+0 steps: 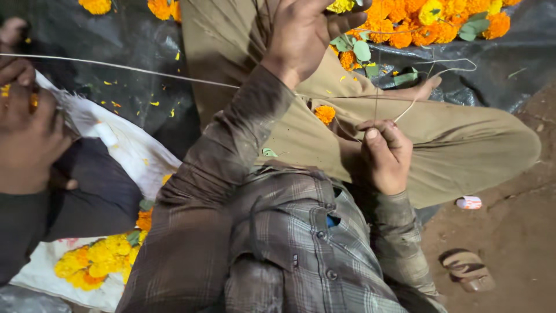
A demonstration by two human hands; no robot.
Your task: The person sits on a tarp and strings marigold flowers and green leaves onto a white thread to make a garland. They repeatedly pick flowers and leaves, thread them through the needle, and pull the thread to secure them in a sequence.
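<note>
- Two hands of one seated person work a thin white string (431, 72); the string loops near 1 o'clock over the black sheet and runs down to the right hand.
- Right hand (383, 155): just right of centre, resting on the lap. Thumb and fingers are pinched together on the string, which leaves the fingertips toward 1 o'clock.
- Left hand (301, 35): at 12 o'clock, raised, back of the hand toward the camera. The fingers are curled closed beside a yellow flower (340, 6) at the top edge; whether they grip the flower or the string cannot be told.
- A second taut line (116, 66) crosses from 9 o'clock toward the left wrist.
- One loose orange marigold (325, 113) lies on the trouser leg, between the two hands.
- Khaki trousers (463, 145) cover the crossed legs from 12 to 3 o'clock; a grey checked shirt (301, 243) fills 6 o'clock.
- Marigold heap (440, 20): orange and yellow heads with green leaves, at 1 o'clock on a black plastic sheet (127, 35).
- Another heap of yellow flowers (95, 261) lies on a white cloth (133, 150) at 7 o'clock.
- Another person's hand (26, 127) shows at 9 o'clock, well apart from the working hands.
- A sandal (468, 270) lies on the bare earth floor (521, 232) at 4 o'clock.
</note>
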